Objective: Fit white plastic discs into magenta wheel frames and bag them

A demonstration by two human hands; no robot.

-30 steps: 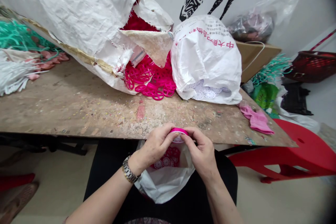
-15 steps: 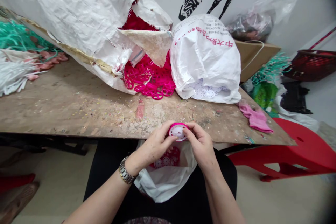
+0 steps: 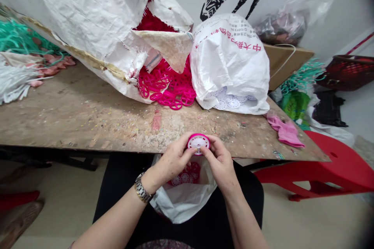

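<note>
Between my two hands is a small round plastic wheel, a white slotted disc (image 3: 198,141) sitting inside a pink ring (image 3: 208,140). My left hand (image 3: 177,153) grips its left side, thumb on the front. On the other side my right hand (image 3: 217,157) is closed around the edge, its thumb pressing low on the white face. Below them, an open white sack (image 3: 184,204) rests on my lap with several pink-and-white wheels (image 3: 185,178) inside. Fingers behind the wheel are mostly hidden.
On the wooden table (image 3: 117,124), pink rings (image 3: 175,97) spill from a large white sack (image 3: 96,27). White discs (image 3: 230,101) show in a second bag (image 3: 230,58). A pink cloth (image 3: 286,130) lies rightward, near a red stool (image 3: 336,155). Green and white strands (image 3: 26,42) lie left.
My right thumb has moved down and left across the white disc, near the left thumb. The disc now looks flatter within the pink ring. Both hands have barely shifted.
</note>
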